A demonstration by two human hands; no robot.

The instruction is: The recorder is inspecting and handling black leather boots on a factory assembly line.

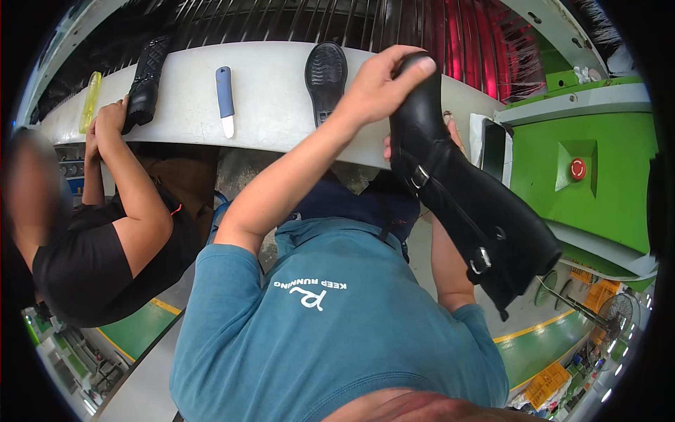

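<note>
Fingers of the left hand (385, 83) curl around the toe of a black boot (453, 186), thumb pressed over it — just above the white table's (274, 91) near edge. Behind the boot, the mostly hidden right hand (455, 132) cups it, fingertips showing at both sides. Good handling calls for steady two-sided support — buckles (480, 261) clear of the table.

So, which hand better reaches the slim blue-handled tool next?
Probably the left hand, gripping the black buckled boot: it's nearer the tool. The right hand, partly behind the boot, is farther.
</note>
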